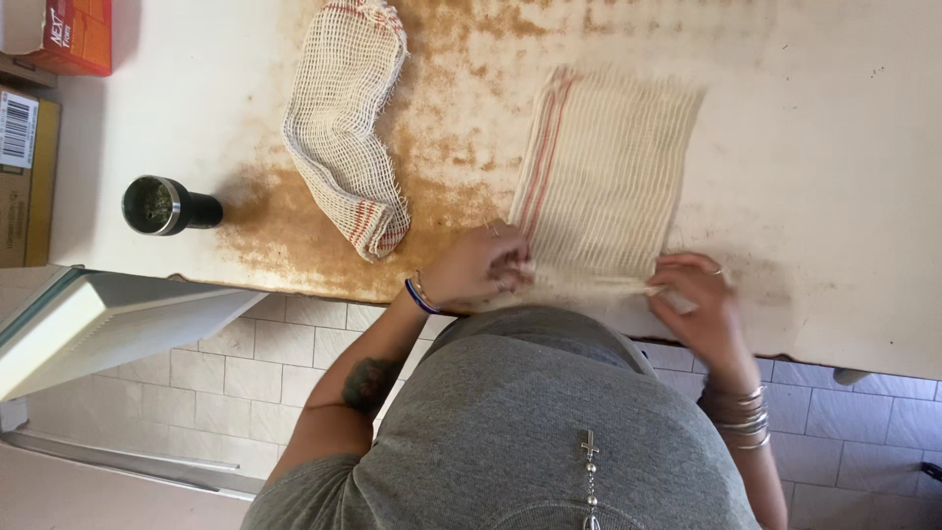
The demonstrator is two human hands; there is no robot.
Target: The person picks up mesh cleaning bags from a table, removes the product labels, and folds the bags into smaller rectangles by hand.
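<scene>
A cream ribbed cloth with red stripes (pixel 603 172) lies flat on the stained white worktop (pixel 834 147). My left hand (pixel 478 267) pinches its near left corner, and my right hand (pixel 695 299) pinches its near right edge; the near hem is gathered between them. A second mesh cloth with red stripes (pixel 345 118) lies crumpled to the left, apart from both hands.
A black cylindrical container with a metal rim (pixel 167 205) stands near the worktop's left front edge. Cardboard boxes (pixel 59 34) sit at the far left. An open white door or panel (pixel 88 319) juts out below the worktop over the tiled floor (pixel 245 383).
</scene>
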